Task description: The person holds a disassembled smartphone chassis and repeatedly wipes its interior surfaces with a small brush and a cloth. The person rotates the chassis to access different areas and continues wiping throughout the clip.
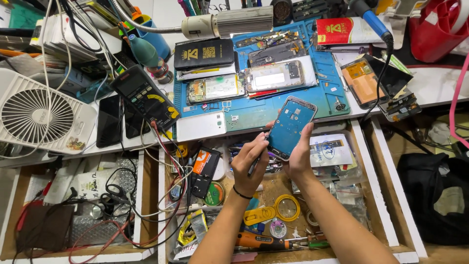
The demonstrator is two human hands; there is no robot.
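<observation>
We are clamping our right hand (299,157) around the phone frame (290,127), steadying it while our left hand (250,164) is pinching a thin tool (260,154) against its edge.

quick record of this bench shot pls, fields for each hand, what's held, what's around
left hand: left hand grips a thin dark tool, tip against the phone frame
right hand: right hand holds the blue phone frame tilted, open side up
below hands: open drawer with yellow tape rolls and an orange screwdriver
bench: blue work mat bearing two opened phones
left of mat: black multimeter, white fan
top: lamp on a flexible neck
</observation>
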